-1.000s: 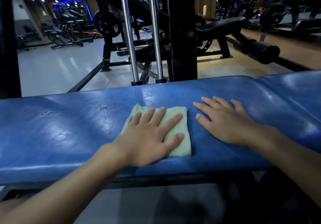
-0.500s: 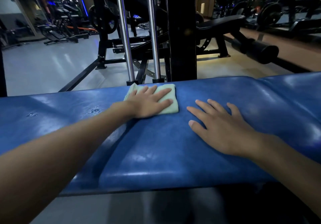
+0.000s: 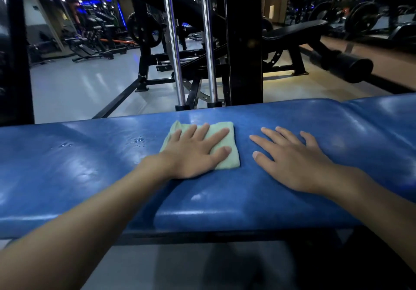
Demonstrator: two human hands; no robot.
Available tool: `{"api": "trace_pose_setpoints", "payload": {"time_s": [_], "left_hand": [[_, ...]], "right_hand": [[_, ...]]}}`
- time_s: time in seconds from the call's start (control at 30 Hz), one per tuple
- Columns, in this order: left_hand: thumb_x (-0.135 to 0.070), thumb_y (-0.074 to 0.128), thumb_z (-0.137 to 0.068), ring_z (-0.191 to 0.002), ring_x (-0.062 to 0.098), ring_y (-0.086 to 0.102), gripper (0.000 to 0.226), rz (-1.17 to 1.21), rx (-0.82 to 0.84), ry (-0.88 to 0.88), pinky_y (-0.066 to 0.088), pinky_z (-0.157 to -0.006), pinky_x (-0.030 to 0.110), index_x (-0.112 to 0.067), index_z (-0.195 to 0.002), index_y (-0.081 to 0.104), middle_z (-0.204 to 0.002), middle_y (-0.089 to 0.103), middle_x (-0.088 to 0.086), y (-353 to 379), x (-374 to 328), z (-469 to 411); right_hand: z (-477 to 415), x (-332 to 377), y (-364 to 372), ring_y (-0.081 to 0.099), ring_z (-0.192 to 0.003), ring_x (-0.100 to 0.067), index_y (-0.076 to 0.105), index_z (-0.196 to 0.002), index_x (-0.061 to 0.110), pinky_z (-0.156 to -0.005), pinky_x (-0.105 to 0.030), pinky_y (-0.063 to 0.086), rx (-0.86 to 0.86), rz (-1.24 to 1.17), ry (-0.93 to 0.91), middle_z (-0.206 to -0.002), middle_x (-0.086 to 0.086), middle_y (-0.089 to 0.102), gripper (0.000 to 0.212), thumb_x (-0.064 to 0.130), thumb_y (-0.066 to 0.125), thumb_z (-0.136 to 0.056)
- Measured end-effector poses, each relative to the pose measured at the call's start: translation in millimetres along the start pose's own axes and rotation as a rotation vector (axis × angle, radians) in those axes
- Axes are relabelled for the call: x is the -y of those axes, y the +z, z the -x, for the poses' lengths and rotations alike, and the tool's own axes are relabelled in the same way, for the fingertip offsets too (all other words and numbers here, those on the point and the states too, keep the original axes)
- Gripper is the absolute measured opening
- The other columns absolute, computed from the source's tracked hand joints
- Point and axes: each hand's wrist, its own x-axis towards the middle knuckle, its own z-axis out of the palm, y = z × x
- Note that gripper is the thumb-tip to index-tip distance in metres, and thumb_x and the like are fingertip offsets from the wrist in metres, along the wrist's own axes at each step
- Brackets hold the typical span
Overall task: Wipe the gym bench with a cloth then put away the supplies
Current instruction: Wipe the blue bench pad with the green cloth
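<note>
Cloth (image 3: 225, 142), pale green, folded square, lying toward the far edge of the glossy blue bench (image 3: 292, 211), left hand (image 3: 193, 154) pressing it flat with straight fingers, right hand (image 3: 290, 161) spread flat on the vinyl just beside

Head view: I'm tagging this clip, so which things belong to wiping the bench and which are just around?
In the job: green cloth, under the flat left hand; blue bench; right hand, flat on the bench beside the cloth.
Just around: chrome rods; black upright; black bench behind; weight plate.
</note>
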Motion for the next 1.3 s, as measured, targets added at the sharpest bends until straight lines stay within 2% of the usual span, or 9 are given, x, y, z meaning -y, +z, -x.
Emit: {"api": "trace_pose_setpoints", "payload": {"time_s": [0.2,0.3,0.43,0.57,0.73,0.8,0.87,1.13,1.3], "left_hand": [[-0.080,-0.010,-0.073,-0.152,0.020,-0.011,0.075,-0.004,-0.002,0.043,-0.003,-0.121,0.048,-0.061,-0.145,-0.016,-0.166,-0.009,-0.008,5,-20,93],[-0.082,-0.007,-0.073,-0.152,0.019,-0.009,0.075,0.013,0.000,0.041,-0.003,-0.121,0.047,-0.063,-0.145,-0.014,-0.166,-0.007,-0.009,6,-18,91],[-0.080,0.010,-0.088,-0.153,0.018,-0.006,0.065,0.033,0.032,0.035,-0.001,-0.121,0.048,-0.060,-0.148,-0.005,-0.167,-0.003,-0.006,2,-1,47],[-0.073,0.013,-0.093,-0.153,0.023,-0.001,0.062,0.003,0.029,-0.010,0.000,-0.121,0.052,-0.055,-0.151,-0.002,-0.168,0.001,-0.002,-2,25,-26],[-0.085,-0.003,-0.062,-0.151,0.029,0.014,0.094,0.012,0.032,-0.066,0.008,-0.118,0.056,-0.055,-0.151,0.001,-0.165,0.015,0.001,-14,48,-102],[-0.082,0.000,-0.071,-0.148,0.030,0.020,0.085,0.008,0.012,-0.086,0.010,-0.117,0.057,-0.054,-0.151,0.002,-0.162,0.023,0.001,-15,52,-114],[-0.076,0.008,-0.087,-0.150,0.028,0.016,0.069,0.008,-0.002,-0.105,0.007,-0.118,0.056,-0.054,-0.152,0.002,-0.164,0.018,0.001,-11,50,-113],[-0.072,0.008,-0.094,-0.153,0.021,-0.004,0.061,0.000,0.017,-0.007,0.000,-0.121,0.049,-0.055,-0.151,-0.007,-0.167,-0.003,-0.002,-2,16,16],[-0.079,-0.010,-0.072,-0.152,0.020,-0.010,0.077,-0.022,0.025,0.029,-0.003,-0.121,0.046,-0.060,-0.146,-0.016,-0.167,-0.009,-0.007,4,0,97]], "right_hand": [[5,5,-7,-0.006,-0.151,-0.013,0.013,-0.154,0.042,-0.118,-0.056,-0.007,0.000,0.022,0.008,-0.165,0.011,0.002,0.058,0.059,0.014,-0.099],[5,11,-12,-0.003,-0.152,-0.013,0.019,-0.154,0.040,-0.118,-0.055,-0.008,-0.038,-0.019,-0.018,-0.165,0.012,0.007,0.058,0.059,0.018,-0.099],[2,17,-3,-0.008,-0.151,-0.013,0.009,-0.153,0.046,-0.119,-0.054,-0.006,0.012,-0.021,-0.033,-0.165,0.015,-0.002,0.061,0.064,0.014,-0.096],[0,15,1,-0.012,-0.151,-0.013,0.006,-0.153,0.046,-0.119,-0.055,-0.006,0.010,0.010,-0.040,-0.164,0.015,-0.006,0.061,0.063,0.011,-0.095],[-1,16,3,-0.015,-0.150,-0.012,0.000,-0.152,0.046,-0.118,-0.055,-0.005,0.006,0.034,-0.050,-0.164,0.015,-0.010,0.066,0.064,0.003,-0.089],[-2,15,3,-0.016,-0.150,-0.012,-0.001,-0.152,0.046,-0.118,-0.055,-0.005,-0.003,0.027,-0.051,-0.164,0.015,-0.010,0.068,0.065,0.002,-0.087],[-2,15,3,-0.015,-0.150,-0.011,-0.001,-0.152,0.047,-0.118,-0.054,-0.005,-0.004,0.025,-0.047,-0.164,0.015,-0.010,0.068,0.065,0.002,-0.087],[1,17,0,-0.012,-0.150,-0.012,0.003,-0.153,0.047,-0.119,-0.053,-0.006,0.016,0.005,-0.028,-0.164,0.015,-0.007,0.059,0.061,0.011,-0.096],[3,19,-6,-0.007,-0.151,-0.014,0.009,-0.153,0.045,-0.118,-0.057,-0.004,0.034,0.037,-0.020,-0.165,0.013,-0.001,0.059,0.062,0.013,-0.097]]}}
